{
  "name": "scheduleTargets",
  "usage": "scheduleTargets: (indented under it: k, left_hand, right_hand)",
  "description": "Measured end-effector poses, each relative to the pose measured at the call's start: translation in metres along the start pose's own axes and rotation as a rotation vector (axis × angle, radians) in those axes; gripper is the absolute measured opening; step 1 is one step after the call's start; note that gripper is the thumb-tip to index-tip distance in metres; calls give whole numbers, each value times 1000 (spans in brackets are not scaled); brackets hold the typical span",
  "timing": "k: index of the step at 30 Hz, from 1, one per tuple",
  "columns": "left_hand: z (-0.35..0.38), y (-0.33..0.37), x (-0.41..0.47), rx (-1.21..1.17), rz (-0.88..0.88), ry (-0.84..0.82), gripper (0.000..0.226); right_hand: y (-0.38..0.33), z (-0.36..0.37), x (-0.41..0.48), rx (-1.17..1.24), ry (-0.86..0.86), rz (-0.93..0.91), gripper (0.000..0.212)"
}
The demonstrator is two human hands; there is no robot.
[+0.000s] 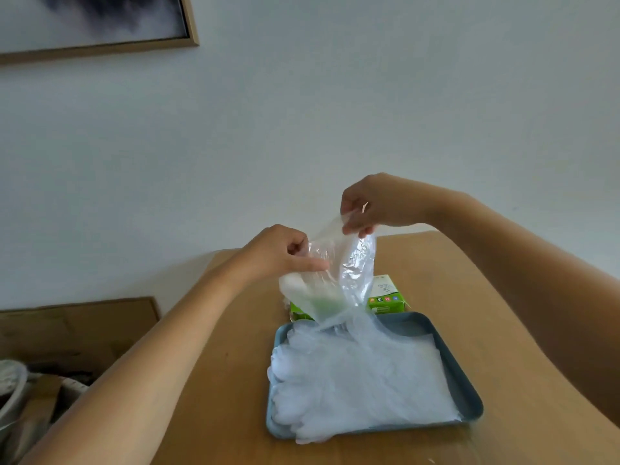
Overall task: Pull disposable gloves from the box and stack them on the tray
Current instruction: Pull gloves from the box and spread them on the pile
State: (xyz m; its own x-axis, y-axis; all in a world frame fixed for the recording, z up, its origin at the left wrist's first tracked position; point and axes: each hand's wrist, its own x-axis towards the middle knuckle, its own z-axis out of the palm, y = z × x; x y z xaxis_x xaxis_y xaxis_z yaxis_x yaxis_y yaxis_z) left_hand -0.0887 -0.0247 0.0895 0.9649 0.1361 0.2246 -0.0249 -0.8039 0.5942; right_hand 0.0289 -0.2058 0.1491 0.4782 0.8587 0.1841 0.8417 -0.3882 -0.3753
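Above the tray (466,377), both the left hand (280,253) and right hand (375,204) pinch a flimsy, clingy, featherlight glove (339,280) by its cuff edge.

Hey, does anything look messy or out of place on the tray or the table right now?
Only slightly. The stack overhangs the tray at its left and near rims, with glove fingertips poking past the near-left corner. Nothing else looks odd: the left hand and right hand pinch one glove above the box.
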Motion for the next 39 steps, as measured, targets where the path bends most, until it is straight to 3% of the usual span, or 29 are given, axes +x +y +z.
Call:
scheduleTargets:
  k: [4,9,10,12,13,15,18,21,26,29,34,37,39]
  left_hand:
    - [0,-6,-14,72,21,123,30]
    - [2,-11,-33,223,179,379,30]
    - [2,-13,-37,288,230,409,29]
    - [7,-19,-47,483,370,429,25]
    - [12,-22,-53,573,427,428,19]
    - [25,-27,-67,683,482,427,11]
    - [53,-39,-88,738,545,340,6]
    - [80,-49,-95,709,596,205,6]
    - [105,-48,-92,596,538,28,37]
    - [112,-46,-93,584,490,-48,45]
    - [107,-35,-94,544,468,-138,11]
    - [102,-32,-97,542,391,-156,8]
    - [96,-28,-100,553,354,-168,10]
  right_hand:
    - [-1,12,-20,-85,241,-102,14]
    - [10,49,-59,103,484,-109,33]
    - [14,58,-67,115,524,-135,32]
    - [21,75,-82,70,558,-213,9]
    - [22,84,-90,36,558,-246,12]
    - [30,103,-107,-21,501,-316,25]
    - [44,134,-130,-38,375,-317,19]
    - [66,156,-138,-39,249,-205,9]
    - [86,164,-143,-50,104,-68,7]
    - [91,162,-150,-64,48,-34,7]
    - [93,159,-156,-45,4,12,10]
    - [91,159,-158,6,-22,24,19]
    - [92,160,-157,44,-10,50,8]
